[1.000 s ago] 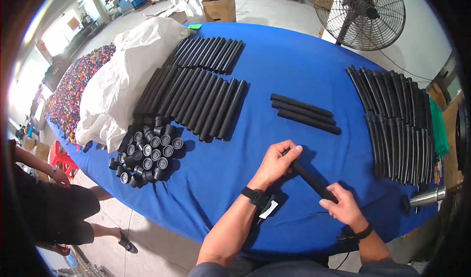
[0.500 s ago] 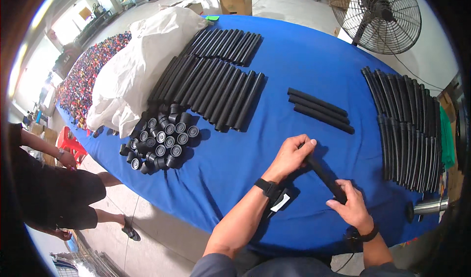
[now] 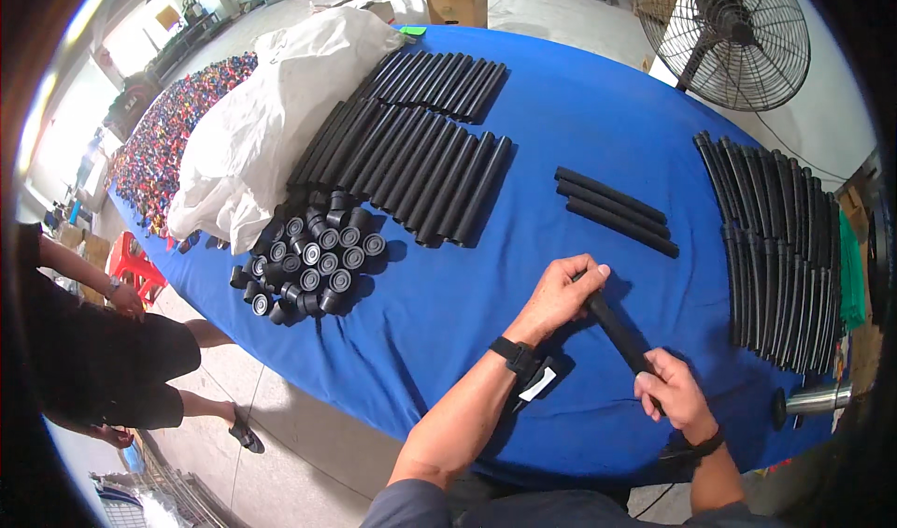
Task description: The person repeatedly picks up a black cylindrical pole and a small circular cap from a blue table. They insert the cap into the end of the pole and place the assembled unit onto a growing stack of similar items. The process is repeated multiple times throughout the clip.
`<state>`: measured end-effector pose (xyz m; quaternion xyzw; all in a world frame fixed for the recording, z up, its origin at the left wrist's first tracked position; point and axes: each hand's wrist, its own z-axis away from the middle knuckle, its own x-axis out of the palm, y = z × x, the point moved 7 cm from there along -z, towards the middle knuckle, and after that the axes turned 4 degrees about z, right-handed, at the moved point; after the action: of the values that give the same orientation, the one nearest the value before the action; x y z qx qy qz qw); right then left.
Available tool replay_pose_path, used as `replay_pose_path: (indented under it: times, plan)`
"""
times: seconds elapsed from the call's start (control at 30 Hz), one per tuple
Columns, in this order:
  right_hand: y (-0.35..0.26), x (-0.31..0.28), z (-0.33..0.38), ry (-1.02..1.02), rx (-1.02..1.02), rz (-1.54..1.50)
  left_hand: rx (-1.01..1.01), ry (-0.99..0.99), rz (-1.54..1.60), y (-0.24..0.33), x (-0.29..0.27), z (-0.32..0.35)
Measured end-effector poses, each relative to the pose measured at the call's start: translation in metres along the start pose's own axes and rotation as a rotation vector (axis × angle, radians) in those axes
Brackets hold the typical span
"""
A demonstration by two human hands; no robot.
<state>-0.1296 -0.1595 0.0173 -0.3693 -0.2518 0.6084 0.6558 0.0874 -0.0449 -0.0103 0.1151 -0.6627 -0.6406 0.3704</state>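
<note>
Both my hands hold one black tube (image 3: 617,328) slantwise over the blue cloth. My left hand (image 3: 562,292) is closed round its upper end, thumb on top. Round the lower end, my right hand (image 3: 676,393) has its fingers wrapped. Three loose black tubes (image 3: 617,212) lie side by side just beyond my hands. To the left are two rows of black tubes (image 3: 420,175), with a pile of black round caps (image 3: 318,259) in front of them. Longer black tubes (image 3: 775,248) are laid in two overlapping rows at the right.
A blue cloth (image 3: 561,89) covers the table. A white sack (image 3: 252,117) lies at the left beside a heap of small coloured pieces (image 3: 177,140). A metal cylinder (image 3: 815,399) sits at the right edge. Beyond stands a fan (image 3: 729,33). Another person (image 3: 103,341) stands at the left.
My right hand has closed its fingers more fully round the tube's lower end. My left hand keeps its hold. The view has shifted slightly.
</note>
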Motion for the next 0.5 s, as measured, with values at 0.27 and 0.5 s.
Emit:
replay_pose_path:
  times: [0.27,0.5]
  plan:
    - [-0.017,-0.004,0.003,0.263,-0.315,0.557,0.009,0.021,0.007,0.001,0.001,-0.001]
    - [-0.031,0.003,0.006,0.226,-0.439,0.512,-0.012,0.006,0.016,-0.002,0.000,-0.001]
